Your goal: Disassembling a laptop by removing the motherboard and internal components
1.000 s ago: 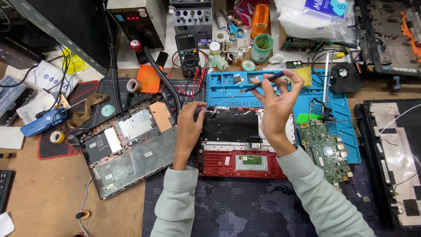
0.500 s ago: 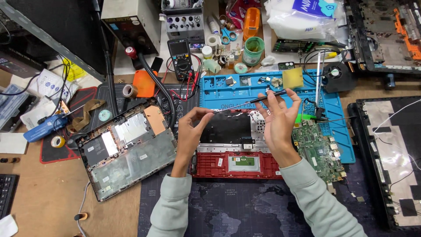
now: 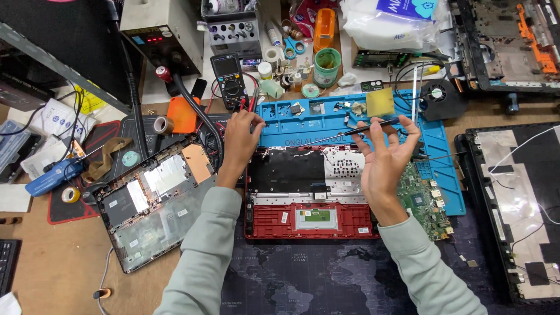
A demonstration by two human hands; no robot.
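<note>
Red plastic frames the opened laptop base [image 3: 309, 219], the landmark in the middle of the counter [image 3: 52, 262]. Above its right half, the right hand [image 3: 385, 160] has a closed grip on a slim black screwdriver [image 3: 373, 123], its thin shaft pointing left. Since a moment ago the left hand [image 3: 240, 140] has let go of that shaft and moved up past the base's upper-left corner, its grip narrow, fingertips among the multimeter leads [image 3: 252, 108]; whether it pinches anything I cannot tell.
</note>
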